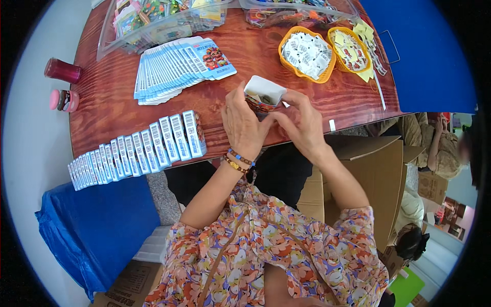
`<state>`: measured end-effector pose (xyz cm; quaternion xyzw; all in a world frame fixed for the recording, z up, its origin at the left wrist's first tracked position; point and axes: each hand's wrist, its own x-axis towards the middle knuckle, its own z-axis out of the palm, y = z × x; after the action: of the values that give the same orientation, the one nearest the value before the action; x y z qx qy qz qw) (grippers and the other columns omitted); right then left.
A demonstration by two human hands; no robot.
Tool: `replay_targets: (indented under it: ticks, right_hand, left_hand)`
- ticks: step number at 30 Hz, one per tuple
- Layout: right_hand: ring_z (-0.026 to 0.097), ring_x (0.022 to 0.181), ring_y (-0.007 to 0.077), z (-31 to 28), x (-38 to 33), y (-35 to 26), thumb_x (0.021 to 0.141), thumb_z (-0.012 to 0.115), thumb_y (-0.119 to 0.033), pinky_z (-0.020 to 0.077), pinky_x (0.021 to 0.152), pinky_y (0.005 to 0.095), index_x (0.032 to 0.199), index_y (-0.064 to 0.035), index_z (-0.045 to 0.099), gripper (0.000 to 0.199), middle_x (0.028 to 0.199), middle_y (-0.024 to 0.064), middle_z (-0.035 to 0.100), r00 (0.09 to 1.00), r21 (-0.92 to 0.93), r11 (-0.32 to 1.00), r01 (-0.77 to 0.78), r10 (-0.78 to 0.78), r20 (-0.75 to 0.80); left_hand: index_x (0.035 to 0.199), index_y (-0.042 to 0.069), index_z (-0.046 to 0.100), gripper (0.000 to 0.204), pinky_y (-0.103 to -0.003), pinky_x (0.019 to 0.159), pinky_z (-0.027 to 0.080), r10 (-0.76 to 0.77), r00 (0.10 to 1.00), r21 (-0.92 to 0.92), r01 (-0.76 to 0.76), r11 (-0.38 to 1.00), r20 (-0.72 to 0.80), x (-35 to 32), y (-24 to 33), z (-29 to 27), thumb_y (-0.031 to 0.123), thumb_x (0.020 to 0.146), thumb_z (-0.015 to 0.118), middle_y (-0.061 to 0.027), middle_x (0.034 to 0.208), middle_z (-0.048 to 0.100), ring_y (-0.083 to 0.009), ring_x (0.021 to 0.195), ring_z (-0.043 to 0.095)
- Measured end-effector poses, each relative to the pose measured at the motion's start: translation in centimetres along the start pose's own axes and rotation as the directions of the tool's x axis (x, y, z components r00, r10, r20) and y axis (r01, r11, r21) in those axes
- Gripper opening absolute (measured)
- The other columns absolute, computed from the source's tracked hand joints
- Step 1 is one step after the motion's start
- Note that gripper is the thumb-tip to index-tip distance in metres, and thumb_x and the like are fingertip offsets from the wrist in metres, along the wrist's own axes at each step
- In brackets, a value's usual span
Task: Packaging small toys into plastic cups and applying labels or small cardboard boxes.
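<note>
Over the front middle of the wooden table, a small printed cardboard box (262, 105) is held upright with its top open. Its white inner flap stands up, and something small and dark shows inside, too small to name. My left hand (240, 123), with beaded bracelets at the wrist, wraps round the box's left side. At its right edge, my right hand (303, 123) grips with thumb and forefinger. A row of similar closed boxes (148, 148) stands to the left along the table's front edge. Behind them lies a fan of flat blue-and-white cartons (174, 66).
At the back right sit a yellow basket (327, 77) of small white packets and a smaller yellow basket (367, 60) with paper pieces. Clear plastic bins (169, 35) line the back. A red-lidded jar (64, 70) stands far left. An open carton (373, 174) is beside me; other people are at right.
</note>
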<state>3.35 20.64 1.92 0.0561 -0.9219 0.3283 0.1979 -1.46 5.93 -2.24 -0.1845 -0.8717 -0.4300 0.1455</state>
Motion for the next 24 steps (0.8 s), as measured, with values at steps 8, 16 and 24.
replay_targets:
  ticks: [8, 16, 24]
  right_hand:
    - [0.066, 0.113, 0.0227, 2.6, -1.0, 3.9, 0.090, 0.070, 0.007, 0.0593, 0.089, 0.0318, 0.125, 0.0023, 0.053, 0.039, 0.124, 0.0131, 0.060, 0.991, 0.414, 0.908, -0.061, 0.106, -0.087]
    - [0.069, 0.108, 0.0203, -0.3, 0.1, 4.6, 0.091, 0.069, 0.004, 0.0587, 0.082, 0.0302, 0.127, 0.0001, 0.056, 0.039, 0.126, 0.0125, 0.061, 0.992, 0.607, 0.789, -0.092, 0.122, -0.008]
    - [0.067, 0.088, 0.0275, -0.8, -0.1, 6.4, 0.089, 0.071, -0.015, 0.0541, 0.073, 0.0408, 0.103, -0.0082, 0.066, 0.016, 0.095, 0.0070, 0.062, 0.953, -0.225, 0.960, -0.168, 0.217, 0.211]
  left_hand:
    - [0.150, 0.000, 0.035, 0.077, -0.046, 0.105, 0.043, 0.034, 0.995, -0.264, -0.009, 0.964, 0.089, -0.5, 0.1, -1.0, 0.011, 0.086, 0.077, -0.0242, 0.140, 0.045, -0.0413, 0.129, 0.047]
    - [0.138, 0.000, 0.052, 0.054, -0.042, 0.092, 0.049, 0.033, 0.999, -0.266, -0.022, 0.964, 0.038, -0.3, -0.4, -1.3, -0.001, 0.087, 0.070, -0.0196, 0.118, 0.060, -0.0364, 0.108, 0.060]
    - [0.139, 0.000, 0.047, 0.056, -0.037, 0.094, 0.054, -0.090, 0.995, -0.471, 0.096, 0.877, 0.035, -2.3, -1.7, -1.2, -0.005, 0.088, 0.070, -0.0185, 0.127, 0.058, -0.0289, 0.116, 0.063]
